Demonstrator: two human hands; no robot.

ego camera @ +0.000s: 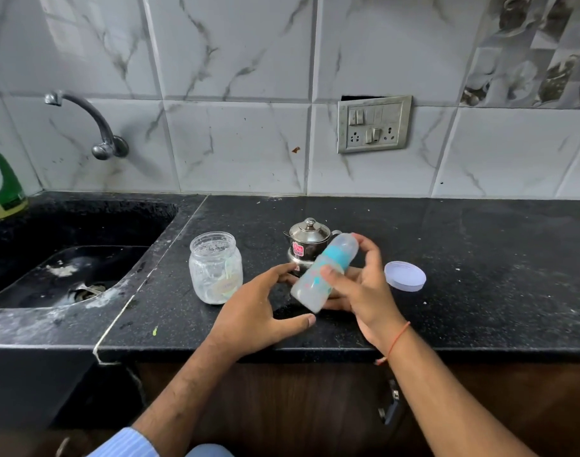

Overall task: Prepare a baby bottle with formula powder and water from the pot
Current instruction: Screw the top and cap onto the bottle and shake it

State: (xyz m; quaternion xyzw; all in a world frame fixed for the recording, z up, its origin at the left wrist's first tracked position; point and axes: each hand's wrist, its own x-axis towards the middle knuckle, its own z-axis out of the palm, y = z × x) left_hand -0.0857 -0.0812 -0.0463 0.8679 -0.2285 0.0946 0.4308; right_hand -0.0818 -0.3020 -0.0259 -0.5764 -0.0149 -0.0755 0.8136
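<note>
**Status: Bottle Held Tilted Above the Desk**

I could not make out the baby bottle (321,272) sharply; it was blurred, and its base hid part of my right palm. The bottle also covered the right side of the steel pot (306,247), so the pot's handle was only partly visible. The pot's lid was on, so I could not see its contents. A green-capped bottle (5,189) at the left edge was cut off by the frame.

I held the bottle in my right hand (364,288), the grip closed around it with fingers on the teal collar and thumb on the body. It was tilted, cap end up and to the right, above the black desk (480,275), in front of the pot. Its lower part looked milky white. My left hand (262,311) was released, fingers spread, just beside the bottle's base and not grasping it.

One glass jar (216,268) stood open to the left, its walls smeared with white residue. One white lid (405,276) lay flat on the desk to the right of my hand.

Count: one bottle, one pot, one jar, one loose lid.
</note>
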